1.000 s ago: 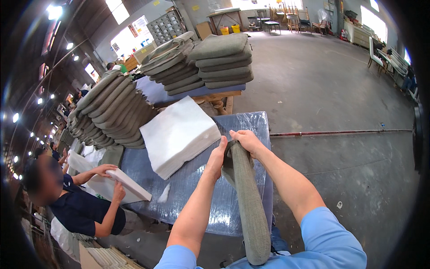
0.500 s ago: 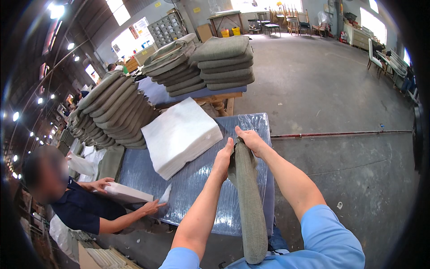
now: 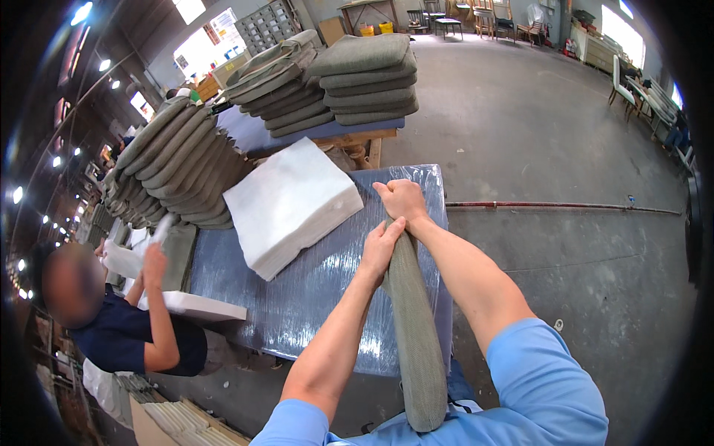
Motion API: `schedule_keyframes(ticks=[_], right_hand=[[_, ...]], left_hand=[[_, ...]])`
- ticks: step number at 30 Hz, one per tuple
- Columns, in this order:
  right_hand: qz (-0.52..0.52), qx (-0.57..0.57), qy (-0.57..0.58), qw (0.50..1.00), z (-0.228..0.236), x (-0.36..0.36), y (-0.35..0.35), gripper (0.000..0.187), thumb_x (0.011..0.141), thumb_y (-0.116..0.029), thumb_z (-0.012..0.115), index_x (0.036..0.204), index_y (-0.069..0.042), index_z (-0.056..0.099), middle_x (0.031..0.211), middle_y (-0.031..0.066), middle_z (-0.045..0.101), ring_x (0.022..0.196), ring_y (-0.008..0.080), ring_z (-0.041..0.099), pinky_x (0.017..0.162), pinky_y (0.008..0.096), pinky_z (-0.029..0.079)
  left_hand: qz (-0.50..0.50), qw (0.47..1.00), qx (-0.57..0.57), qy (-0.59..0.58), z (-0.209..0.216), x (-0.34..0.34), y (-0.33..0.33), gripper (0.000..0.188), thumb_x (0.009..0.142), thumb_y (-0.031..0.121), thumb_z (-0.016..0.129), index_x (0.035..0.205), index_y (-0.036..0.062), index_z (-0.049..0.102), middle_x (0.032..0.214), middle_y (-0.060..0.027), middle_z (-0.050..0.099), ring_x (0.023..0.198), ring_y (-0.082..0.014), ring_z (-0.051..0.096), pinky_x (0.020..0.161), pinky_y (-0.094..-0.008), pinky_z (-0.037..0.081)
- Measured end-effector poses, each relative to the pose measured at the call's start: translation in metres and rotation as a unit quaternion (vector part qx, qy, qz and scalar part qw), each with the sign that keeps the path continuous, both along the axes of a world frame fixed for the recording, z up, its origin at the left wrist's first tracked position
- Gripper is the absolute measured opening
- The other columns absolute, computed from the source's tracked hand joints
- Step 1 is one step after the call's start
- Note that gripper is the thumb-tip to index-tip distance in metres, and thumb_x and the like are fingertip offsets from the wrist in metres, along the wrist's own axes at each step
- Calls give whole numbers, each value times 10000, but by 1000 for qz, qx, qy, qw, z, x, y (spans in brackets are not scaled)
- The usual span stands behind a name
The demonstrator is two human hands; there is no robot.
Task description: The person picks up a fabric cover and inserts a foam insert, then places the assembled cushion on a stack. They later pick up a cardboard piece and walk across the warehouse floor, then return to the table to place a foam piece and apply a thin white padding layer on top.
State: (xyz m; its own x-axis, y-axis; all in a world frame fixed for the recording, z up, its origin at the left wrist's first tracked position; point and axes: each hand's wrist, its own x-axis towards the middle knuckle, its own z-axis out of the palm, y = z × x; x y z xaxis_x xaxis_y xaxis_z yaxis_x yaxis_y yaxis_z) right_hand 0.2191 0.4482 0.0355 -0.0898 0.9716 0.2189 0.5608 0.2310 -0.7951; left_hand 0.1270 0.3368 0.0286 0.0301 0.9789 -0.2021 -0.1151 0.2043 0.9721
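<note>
A grey-green fabric seat cushion (image 3: 418,342) stands on its narrow edge, its near end against my body and its far end over the plastic-wrapped blue table (image 3: 312,312). My left hand (image 3: 381,247) is closed on the far end of the cushion, thumb on top. Just beyond it, my right hand (image 3: 404,199) is curled into a fist with the thumb sticking out to the left. Whatever lies inside that fist is hidden. Left of my hands, a thick stack of white padding sheets (image 3: 290,204) rests on the table.
Across the table's left side, a co-worker (image 3: 141,320) in a dark shirt lifts a blurred white piece near a white foam block (image 3: 201,306). Piled grey-green cushions (image 3: 175,160) lean behind. More cushions (image 3: 368,78) are stacked on a farther table. A long pipe (image 3: 550,206) crosses the floor at right.
My right hand has gone from beside the cushion's end to a fist beyond it. My left hand has closed over that end. The co-worker has raised an arm from the table with a white piece.
</note>
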Motion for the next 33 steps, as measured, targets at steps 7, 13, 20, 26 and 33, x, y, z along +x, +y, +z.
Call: schedule_keyframes(ticks=[7, 13, 20, 26, 33], right_hand=[[-3, -33, 15, 999, -1, -22, -2, 481, 934, -510, 651, 808, -55, 743, 880, 197, 731, 881, 415, 697, 778, 493, 533], [19, -101, 103, 989, -97, 66, -51, 450, 1005, -467, 601, 959, -31, 701, 959, 137, 733, 912, 274, 695, 815, 415, 511], [69, -454, 240, 856, -132, 221, -205, 610, 1053, -577, 472, 1347, -67, 630, 1345, 80, 640, 1240, 229, 567, 1008, 433, 442], [-7, -257, 578, 774, -113, 195, -193, 783, 1022, -723, 358, 1381, -56, 560, 1399, 106, 583, 1354, 259, 484, 1115, 454, 362], [-63, -235, 615, 750, -111, 140, -123, 700, 1057, -671, 350, 950, -58, 670, 914, 59, 689, 886, 190, 631, 862, 348, 486]], left_hand=[[95, 995, -20, -22, -1, -31, 20, 328, 940, 328, 638, 980, 14, 726, 901, -71, 703, 769, -169, 647, 696, -330, 498], [211, 974, -86, -17, -12, -81, 36, 316, 916, 353, 622, 946, 57, 726, 877, -86, 714, 771, -192, 662, 688, -359, 520], [357, 919, -13, -168, -79, -207, -23, 367, 921, 302, 518, 1070, -5, 655, 1008, -155, 711, 895, -337, 715, 815, -467, 587], [451, 837, -86, -297, -111, -205, -85, 490, 945, 314, 522, 1301, -15, 591, 1322, -216, 630, 1187, -432, 634, 986, -619, 521], [377, 855, -348, -77, -117, -183, -185, 628, 984, 522, 547, 1448, 99, 533, 1444, -156, 565, 1282, -374, 577, 1022, -634, 469]])
